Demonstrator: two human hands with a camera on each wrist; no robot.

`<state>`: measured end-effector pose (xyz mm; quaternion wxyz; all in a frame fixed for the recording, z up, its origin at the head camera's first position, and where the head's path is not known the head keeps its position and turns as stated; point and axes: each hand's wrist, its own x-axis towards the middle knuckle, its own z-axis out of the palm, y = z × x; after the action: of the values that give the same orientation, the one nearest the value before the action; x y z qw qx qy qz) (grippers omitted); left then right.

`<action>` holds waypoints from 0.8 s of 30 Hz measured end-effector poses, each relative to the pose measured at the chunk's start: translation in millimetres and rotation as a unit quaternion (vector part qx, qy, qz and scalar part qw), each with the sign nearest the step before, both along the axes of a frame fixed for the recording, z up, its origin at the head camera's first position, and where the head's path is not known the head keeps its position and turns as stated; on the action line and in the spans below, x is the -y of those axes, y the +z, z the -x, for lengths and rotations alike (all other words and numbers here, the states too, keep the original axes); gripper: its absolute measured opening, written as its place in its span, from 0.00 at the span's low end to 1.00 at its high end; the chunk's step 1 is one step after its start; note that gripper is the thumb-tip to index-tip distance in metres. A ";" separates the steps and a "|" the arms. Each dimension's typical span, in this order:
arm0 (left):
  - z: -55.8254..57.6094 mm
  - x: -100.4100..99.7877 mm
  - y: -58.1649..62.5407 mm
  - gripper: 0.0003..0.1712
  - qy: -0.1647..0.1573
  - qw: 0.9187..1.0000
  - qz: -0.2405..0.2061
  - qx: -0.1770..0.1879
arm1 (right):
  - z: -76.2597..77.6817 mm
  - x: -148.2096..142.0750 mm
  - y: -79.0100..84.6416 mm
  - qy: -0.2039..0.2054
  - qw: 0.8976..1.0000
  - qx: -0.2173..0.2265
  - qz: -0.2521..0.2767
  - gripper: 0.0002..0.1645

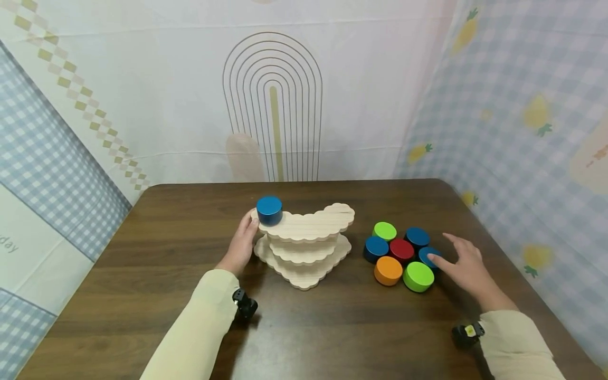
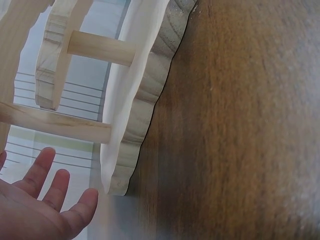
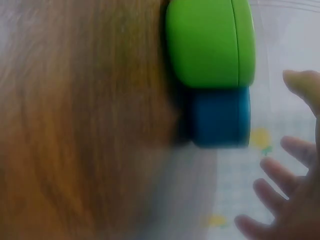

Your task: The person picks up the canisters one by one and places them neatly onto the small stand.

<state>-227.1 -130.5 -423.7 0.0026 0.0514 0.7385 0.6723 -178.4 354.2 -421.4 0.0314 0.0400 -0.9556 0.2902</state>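
Note:
A tiered wooden stand [image 1: 309, 224] with scalloped boards stands mid-table, pegs [image 2: 102, 47] joining its boards. One blue disc [image 1: 269, 210] sits on the left end of its top board. There my left hand [image 1: 240, 245] holds the board's edge between thumb and index finger; the other fingers [image 2: 57, 187] spread loosely beside the stand. On the right, my right hand [image 1: 467, 266] hovers, thumb and fingers apart, with nothing in its grasp. Its thumb overlaps the rightmost blue disc [image 1: 429, 255] in the head view. A green disc [image 1: 418, 277] lies just left of that hand.
Grouped with these are a red disc [image 1: 401, 249], an orange disc [image 1: 388, 271], another green disc [image 1: 385, 231] and two more blue discs, one at the left [image 1: 376, 248], one behind [image 1: 417, 237]. Patterned cloth [image 1: 190, 105] hangs behind the brown table [image 1: 309, 332].

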 end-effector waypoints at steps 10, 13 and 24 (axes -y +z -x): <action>-0.4 -0.6 3.1 0.30 0.006 1.000 0.012 0.011 | -7.6 -7.1 -2.0 0.017 0.998 0.061 -0.009 0.48; -0.5 -0.7 3.9 0.30 0.007 1.000 0.010 0.009 | -7.9 -8.3 -3.5 0.026 0.998 0.058 -0.014 0.46; 0.8 -0.3 0.2 0.30 0.011 1.000 0.014 0.003 | -3.8 -9.0 -6.8 0.058 0.996 0.058 -0.027 0.45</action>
<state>-227.9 -130.2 -423.4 -0.0017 0.0416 0.7485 0.6618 -174.6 363.3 -428.2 -0.0423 0.0796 -0.9594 0.2671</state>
